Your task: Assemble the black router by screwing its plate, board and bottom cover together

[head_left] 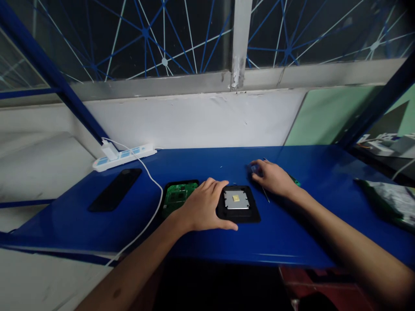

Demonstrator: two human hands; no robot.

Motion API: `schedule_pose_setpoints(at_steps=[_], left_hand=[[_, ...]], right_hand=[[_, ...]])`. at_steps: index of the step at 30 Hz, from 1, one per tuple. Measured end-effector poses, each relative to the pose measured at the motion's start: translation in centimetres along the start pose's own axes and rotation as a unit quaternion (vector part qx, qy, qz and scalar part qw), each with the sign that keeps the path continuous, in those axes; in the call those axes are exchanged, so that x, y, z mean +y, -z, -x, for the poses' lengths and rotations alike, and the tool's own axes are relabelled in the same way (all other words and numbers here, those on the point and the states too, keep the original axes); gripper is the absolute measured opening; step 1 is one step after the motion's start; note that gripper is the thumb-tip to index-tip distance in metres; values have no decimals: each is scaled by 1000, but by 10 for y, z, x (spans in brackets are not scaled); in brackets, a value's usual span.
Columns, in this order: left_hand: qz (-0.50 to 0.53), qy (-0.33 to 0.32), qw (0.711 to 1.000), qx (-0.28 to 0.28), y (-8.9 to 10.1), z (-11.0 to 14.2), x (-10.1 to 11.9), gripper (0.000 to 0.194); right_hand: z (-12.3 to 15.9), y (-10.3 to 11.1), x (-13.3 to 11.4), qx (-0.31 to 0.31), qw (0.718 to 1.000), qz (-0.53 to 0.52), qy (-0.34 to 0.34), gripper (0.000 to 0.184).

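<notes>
My left hand (205, 205) is spread with thumb and fingers apart at the left side of a square black cover (254, 214). A silver metal plate (228, 201) with a small yellowish pad (236, 198) sits in that cover. Partly behind the same hand lies a green circuit board (177, 196) in a black housing. My right hand (270, 176) is curled, fingertips around a small dark, bluish thing (253, 168), too blurred to name. A thin metal rod (266, 195), perhaps a screwdriver shaft, sticks out below it. Another green board (295, 181) is mostly hidden behind that wrist.
On the blue table (201, 162), a black phone (115, 190) lies left, near a white power strip (136, 153) with a plugged-in charger. Its white cable (155, 183) runs down over the table's front edge. A silvery bag (395, 201) is at the right.
</notes>
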State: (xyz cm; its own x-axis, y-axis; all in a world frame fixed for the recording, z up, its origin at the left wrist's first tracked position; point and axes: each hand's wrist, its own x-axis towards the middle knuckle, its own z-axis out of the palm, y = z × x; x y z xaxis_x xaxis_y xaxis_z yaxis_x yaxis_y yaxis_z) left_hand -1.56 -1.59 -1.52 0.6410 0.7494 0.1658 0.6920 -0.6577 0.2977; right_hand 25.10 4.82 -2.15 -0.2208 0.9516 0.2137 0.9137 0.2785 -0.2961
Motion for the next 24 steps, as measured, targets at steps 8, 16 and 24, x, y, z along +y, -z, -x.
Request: schedule_pose_setpoints(at_steps=[8, 16, 24], left_hand=[[-1, -7, 1000, -7, -3, 0, 1, 105], [-6, -24, 1000, -8, -1, 0, 1, 94], [-14, -28, 999, -8, -1, 1, 2, 92]], right_hand=[[9, 11, -16, 211, 955, -188, 92, 51], [18, 11, -29, 211, 941, -235, 120, 47], [20, 10, -31, 202, 940, -242, 131, 46]])
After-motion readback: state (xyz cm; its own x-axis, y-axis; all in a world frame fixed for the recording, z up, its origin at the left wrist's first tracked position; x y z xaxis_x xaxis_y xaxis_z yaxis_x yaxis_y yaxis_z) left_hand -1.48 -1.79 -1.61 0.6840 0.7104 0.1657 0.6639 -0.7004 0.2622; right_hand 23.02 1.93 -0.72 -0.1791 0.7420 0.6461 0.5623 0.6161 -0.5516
